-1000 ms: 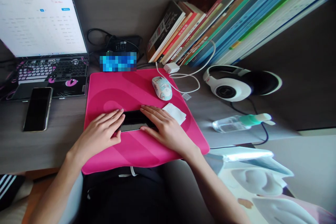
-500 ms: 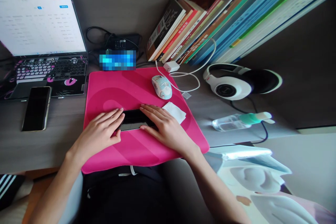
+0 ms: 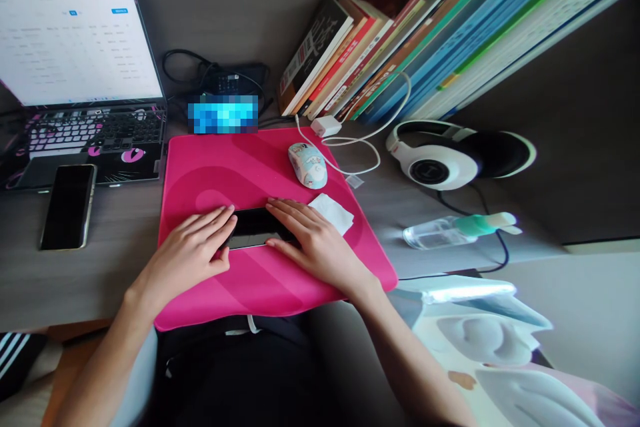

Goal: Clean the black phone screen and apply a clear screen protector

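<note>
my fingers (image 3: pixel 213 217) are loose, unclenched & nearly straight, laid over the black phone-like device (image 3: pixel 250 227): l. hand (image 3: pixel 193 247) on its l. end, r. hand (image 3: pixel 315 237) on its r. end, thumbs by its near edge. palms down, forearms angling in from both sides. device is on the pink mat (image 3: pixel 240 163), glossy side up, lengthwise btwn my hands. white tissue-like pc (image 3: pixel 334 213) just beyond r. hand, mouse (image 3: pixel 307 165) past that. farther out on the counter (image 3: pixel 125 247): phone (image 3: pixel 69 207) & laptop (image 3: pixel 80 33) at l., headphones (image 3: pixel 440 167) & spray bottle (image 3: pixel 437 232) at r.
</note>
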Available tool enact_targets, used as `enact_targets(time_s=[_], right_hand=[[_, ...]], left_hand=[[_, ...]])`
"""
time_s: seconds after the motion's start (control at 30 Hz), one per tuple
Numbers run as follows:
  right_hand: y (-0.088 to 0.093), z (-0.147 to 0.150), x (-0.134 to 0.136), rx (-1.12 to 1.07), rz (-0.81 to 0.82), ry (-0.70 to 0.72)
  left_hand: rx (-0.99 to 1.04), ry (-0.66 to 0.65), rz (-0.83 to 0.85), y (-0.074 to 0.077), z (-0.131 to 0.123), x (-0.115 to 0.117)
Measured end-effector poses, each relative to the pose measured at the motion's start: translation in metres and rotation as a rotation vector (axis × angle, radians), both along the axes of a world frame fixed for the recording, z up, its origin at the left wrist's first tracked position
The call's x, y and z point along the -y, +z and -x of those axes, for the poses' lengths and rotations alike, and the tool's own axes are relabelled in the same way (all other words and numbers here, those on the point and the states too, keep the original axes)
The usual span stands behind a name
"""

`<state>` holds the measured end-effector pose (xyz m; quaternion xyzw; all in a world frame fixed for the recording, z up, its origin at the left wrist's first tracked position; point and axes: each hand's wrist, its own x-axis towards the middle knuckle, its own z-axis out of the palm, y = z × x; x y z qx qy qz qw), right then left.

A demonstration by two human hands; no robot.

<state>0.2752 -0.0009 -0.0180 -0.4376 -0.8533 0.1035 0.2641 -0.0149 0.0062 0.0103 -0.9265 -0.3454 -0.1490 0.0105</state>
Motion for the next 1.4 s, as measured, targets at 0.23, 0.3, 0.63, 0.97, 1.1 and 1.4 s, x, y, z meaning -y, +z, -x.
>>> enact_targets(time_s=[0.23,0.3,0.63,0.97,1.1,1.4], right_hand=[[-0.0009,-0.0004,-0.0001,-0.006,0.006,0.001],[-0.0009,-0.0007,0.0001,-0.011,0.011,0.000],[0.0001,0.0002,0.0001,-0.006,0.006,-0.001],[0.0001,-0.0004,0.0002,-0.001,0.001,-0.003],[0.0002,0.0001,0.0007,0.000,0.000,-0.006],[-0.0002,-0.0004,0.0001,-0.002,0.011,-0.004]], left_hand=[[0.000,-0.006,0.012,0.0010,-0.0005,-0.0002],[0.010,-0.001,0.022,0.0008,-0.0005,-0.0002],[0.000,-0.009,0.005,0.0008,-0.0007,-0.0008],[0.022,-0.003,0.028,0.0015,-0.0015,-0.0005],[0.016,-0.002,0.023,0.0022,-0.0016,-0.0004],[-0.021,0.000,-0.006,0.0009,-0.0017,-0.0004]])
